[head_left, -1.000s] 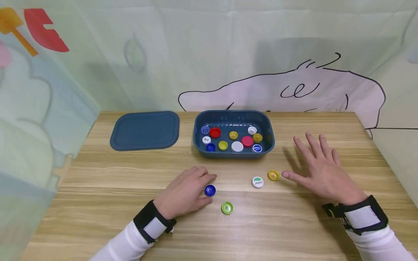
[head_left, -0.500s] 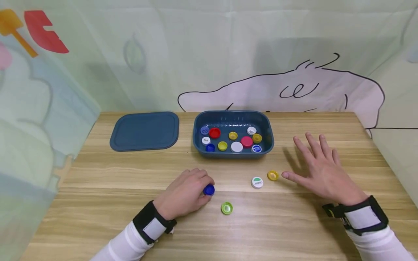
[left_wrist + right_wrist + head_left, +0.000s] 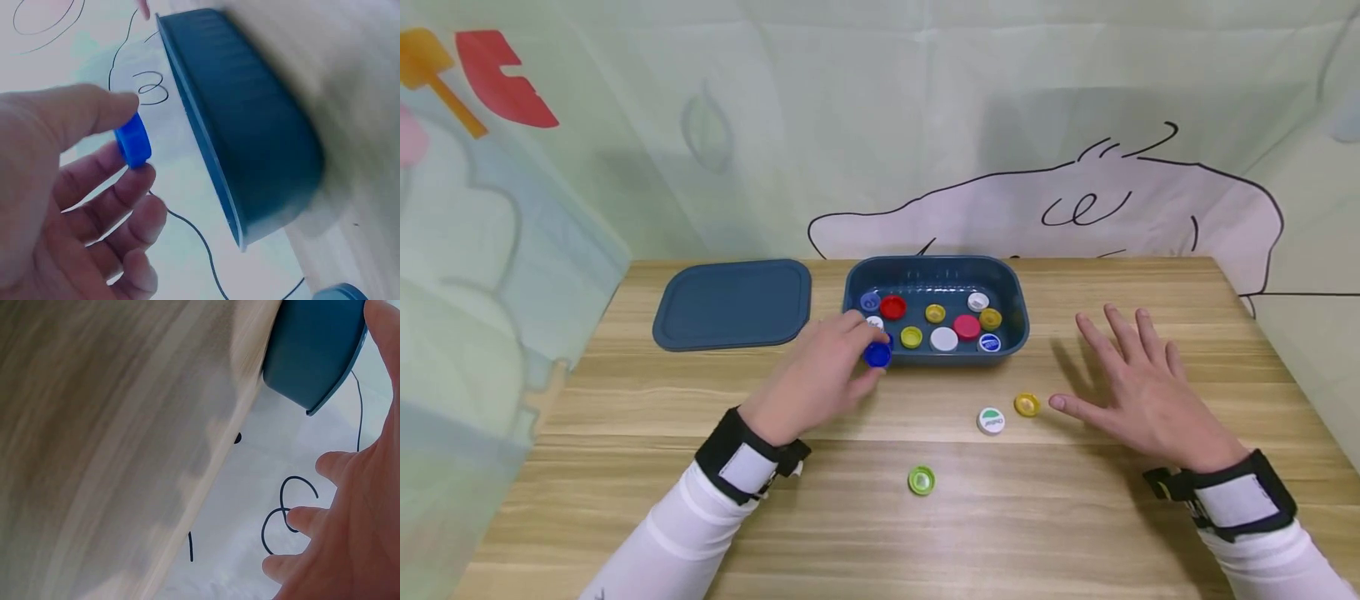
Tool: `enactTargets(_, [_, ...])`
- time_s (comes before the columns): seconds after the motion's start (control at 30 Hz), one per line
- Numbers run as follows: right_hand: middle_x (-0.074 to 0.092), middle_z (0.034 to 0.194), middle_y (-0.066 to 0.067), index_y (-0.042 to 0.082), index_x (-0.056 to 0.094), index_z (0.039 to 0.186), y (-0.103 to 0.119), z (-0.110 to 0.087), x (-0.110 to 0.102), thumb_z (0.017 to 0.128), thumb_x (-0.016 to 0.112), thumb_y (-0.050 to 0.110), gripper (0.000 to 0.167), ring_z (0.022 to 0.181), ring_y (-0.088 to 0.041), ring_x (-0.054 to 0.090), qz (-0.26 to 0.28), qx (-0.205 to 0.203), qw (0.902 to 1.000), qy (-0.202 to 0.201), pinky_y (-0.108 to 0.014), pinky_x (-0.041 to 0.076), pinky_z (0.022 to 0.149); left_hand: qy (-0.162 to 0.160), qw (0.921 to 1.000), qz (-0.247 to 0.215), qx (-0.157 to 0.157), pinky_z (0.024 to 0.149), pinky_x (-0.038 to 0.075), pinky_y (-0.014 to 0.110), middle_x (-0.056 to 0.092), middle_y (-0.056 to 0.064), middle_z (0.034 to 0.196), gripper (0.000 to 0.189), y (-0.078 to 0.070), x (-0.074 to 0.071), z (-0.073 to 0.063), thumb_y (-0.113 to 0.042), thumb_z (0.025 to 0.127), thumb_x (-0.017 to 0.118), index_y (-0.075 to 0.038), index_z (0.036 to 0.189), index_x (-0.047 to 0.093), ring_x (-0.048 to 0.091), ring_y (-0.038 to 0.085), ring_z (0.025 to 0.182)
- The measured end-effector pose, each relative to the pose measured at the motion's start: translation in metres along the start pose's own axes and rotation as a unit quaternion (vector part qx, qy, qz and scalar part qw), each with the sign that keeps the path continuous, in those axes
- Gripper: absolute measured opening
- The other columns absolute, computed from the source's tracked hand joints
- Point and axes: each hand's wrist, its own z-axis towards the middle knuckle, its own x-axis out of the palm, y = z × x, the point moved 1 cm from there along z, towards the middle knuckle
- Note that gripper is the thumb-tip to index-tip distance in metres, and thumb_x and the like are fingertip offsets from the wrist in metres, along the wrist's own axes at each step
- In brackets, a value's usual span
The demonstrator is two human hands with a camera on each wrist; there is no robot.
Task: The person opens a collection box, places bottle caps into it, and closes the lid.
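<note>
Between thumb and fingertips my left hand (image 3: 811, 372) pinches a blue bottle cap (image 3: 877, 354), held up at the near left rim of a dark blue container (image 3: 936, 358). The left wrist view shows this cap (image 3: 134, 142) on edge, beside the container's outer wall (image 3: 250, 119). Several caps of different colours lie inside the container, among them a red cap (image 3: 892, 307) and a white cap (image 3: 943, 339). My right hand (image 3: 1150, 400) is spread with straight fingers at the right, its thumb near a yellow cap (image 3: 1027, 405) on the table.
A white cap with green print (image 3: 991, 421) lies on the wooden table (image 3: 1037, 533) left of the yellow one. Closer to me is a green cap (image 3: 921, 480). A flat dark blue lid (image 3: 733, 304) lies left of the container. A printed cloth (image 3: 880, 125) hangs behind.
My left hand has taken hold of the blue cap on the table, lifted it and carried it away from me to the container's rim. The right hand has stayed in place.
</note>
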Motion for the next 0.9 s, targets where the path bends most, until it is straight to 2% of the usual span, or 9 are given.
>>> enactTargets(0.2, [-0.005,0.164,-0.020,0.021,0.005,0.161,-0.001,-0.001,0.000,0.082,0.065,0.069,0.110,0.145,-0.040,-0.022,0.000,0.001,1.0000,0.001,-0.075,-0.011,0.103,-0.030,0.9989,-0.008,-0.035,0.074,0.046,0.031,0.062,0.001,0.105,0.037,0.008,0.001,0.028,-0.032,0.089,0.075,-0.012,0.120,0.067,0.056,0.016,0.089])
enactTargets(0.5, [-0.005,0.164,-0.020,0.021,0.005,0.161,-0.001,-0.001,0.000,0.082,0.066,0.069,0.110,0.145,-0.039,-0.022,0.004,-0.001,1.0000,0.001,-0.075,-0.011,0.103,-0.011,0.9957,0.017,-0.090,0.081,0.044,0.038,0.063,0.004,0.111,0.036,0.018,0.021,0.058,-0.034,0.091,0.073,-0.013,0.121,0.067,0.056,0.021,0.102])
enactTargets(0.7, [-0.004,0.164,-0.021,0.022,0.005,0.161,-0.001,-0.001,-0.001,0.082,0.066,0.069,0.110,0.145,-0.039,-0.022,0.003,0.000,1.0000,0.001,-0.076,-0.010,0.103,0.005,0.9943,0.029,-0.103,0.085,0.040,0.040,0.061,0.005,0.118,0.046,0.022,0.033,0.065,-0.035,0.090,0.075,-0.014,0.128,0.063,0.053,0.023,0.106])
enactTargets(0.9, [-0.002,0.164,-0.021,0.022,0.006,0.161,0.000,-0.001,-0.002,0.082,0.066,0.068,0.110,0.146,-0.039,-0.021,0.005,-0.002,1.0000,-0.003,-0.075,-0.009,0.104,-0.009,0.9950,0.027,-0.096,0.086,0.039,0.039,0.057,0.006,0.129,0.063,0.025,0.032,0.062,-0.038,0.088,0.075,-0.014,0.141,0.053,0.049,0.024,0.112])
